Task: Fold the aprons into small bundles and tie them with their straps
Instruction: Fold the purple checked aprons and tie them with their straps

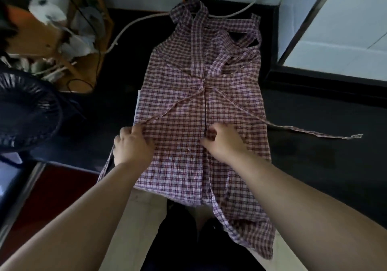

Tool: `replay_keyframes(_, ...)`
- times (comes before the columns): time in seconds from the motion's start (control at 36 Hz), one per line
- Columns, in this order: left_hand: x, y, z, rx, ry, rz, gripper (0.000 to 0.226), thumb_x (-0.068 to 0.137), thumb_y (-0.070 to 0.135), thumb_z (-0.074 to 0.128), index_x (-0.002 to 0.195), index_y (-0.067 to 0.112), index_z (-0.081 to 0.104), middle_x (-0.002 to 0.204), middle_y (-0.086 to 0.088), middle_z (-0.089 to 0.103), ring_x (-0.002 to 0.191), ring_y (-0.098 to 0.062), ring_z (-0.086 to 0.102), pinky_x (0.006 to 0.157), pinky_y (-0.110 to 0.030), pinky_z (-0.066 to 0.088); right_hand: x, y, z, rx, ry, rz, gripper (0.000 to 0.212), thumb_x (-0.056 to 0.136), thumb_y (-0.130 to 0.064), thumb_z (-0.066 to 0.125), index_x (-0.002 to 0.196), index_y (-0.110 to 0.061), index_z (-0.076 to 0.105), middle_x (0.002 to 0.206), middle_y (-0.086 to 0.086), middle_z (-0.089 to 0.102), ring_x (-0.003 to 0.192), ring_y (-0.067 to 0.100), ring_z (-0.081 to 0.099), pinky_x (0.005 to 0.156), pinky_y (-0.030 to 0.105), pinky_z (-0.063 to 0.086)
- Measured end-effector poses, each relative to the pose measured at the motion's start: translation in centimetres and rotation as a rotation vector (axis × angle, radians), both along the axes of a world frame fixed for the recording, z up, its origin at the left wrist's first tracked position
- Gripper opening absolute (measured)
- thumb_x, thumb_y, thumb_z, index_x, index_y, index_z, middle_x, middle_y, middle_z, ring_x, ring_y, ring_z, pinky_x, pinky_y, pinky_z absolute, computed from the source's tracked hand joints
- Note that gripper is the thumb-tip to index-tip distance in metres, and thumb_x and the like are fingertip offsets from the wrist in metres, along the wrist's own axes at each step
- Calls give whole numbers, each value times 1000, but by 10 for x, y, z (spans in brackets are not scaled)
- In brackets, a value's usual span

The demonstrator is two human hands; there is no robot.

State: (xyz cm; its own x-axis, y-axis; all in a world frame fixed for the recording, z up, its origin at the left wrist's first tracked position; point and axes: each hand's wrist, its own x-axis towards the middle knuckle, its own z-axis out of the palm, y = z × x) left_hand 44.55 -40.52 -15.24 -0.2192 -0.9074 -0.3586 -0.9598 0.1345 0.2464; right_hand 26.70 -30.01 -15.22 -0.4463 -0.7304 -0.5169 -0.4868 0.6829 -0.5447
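Close in, the curled fingers (pixel 211 133) of the right hand (pixel 223 141) pinch the inner edge of a folded-in panel at the centre seam of the checked apron (pixel 178 103). The left hand (pixel 134 145) grips the apron's left folded edge, its fingers bent round the cloth just where the left waist strap (pixel 167 109) crosses.

The apron lies flat along the dark counter (pixel 314 166), both sides turned in to the middle, the neck strap (pixel 195 19) at the far end and the near hem hanging over the counter's edge.

The overhanging hem may drag the panels open once the grip shifts. The right waist strap (pixel 314 131) trails far out to the side and could get rolled inside the bundle. The left strap dangles near a fan (pixel 25 111), where I judge it might snag.

Both sets of fingertips are hidden under cloth. The tangle of straps near the bib is hard to read.
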Motion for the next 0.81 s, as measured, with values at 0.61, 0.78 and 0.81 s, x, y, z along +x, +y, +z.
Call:
replay_keyframes(0.61,32,-65,-10,107,198,4,18,99,28,46,94,12,53,79,-2,54,69,-20,49,56,-32,33,15,-45,4,146,-85,-226,74,80,-40,74,138,-16,34,137,11,41,107,28,56,90,38,52)
replay_keyframes(0.78,44,-86,-8,140,46,-95,16,94,35,56,93,19,57,90,-3,60,77,-20,53,61,-30,39,23,-64,8,229,11,-240,85,83,-58,61,147,-17,23,146,15,28,123,34,46,96,43,49)
replay_keyframes(0.81,40,-89,-5,140,38,-128,18,92,39,58,91,21,57,91,-1,61,77,-19,54,61,-29,40,23,-69,9,213,10,-220,78,85,-57,59,144,-14,30,145,16,31,119,32,50,90,39,51)
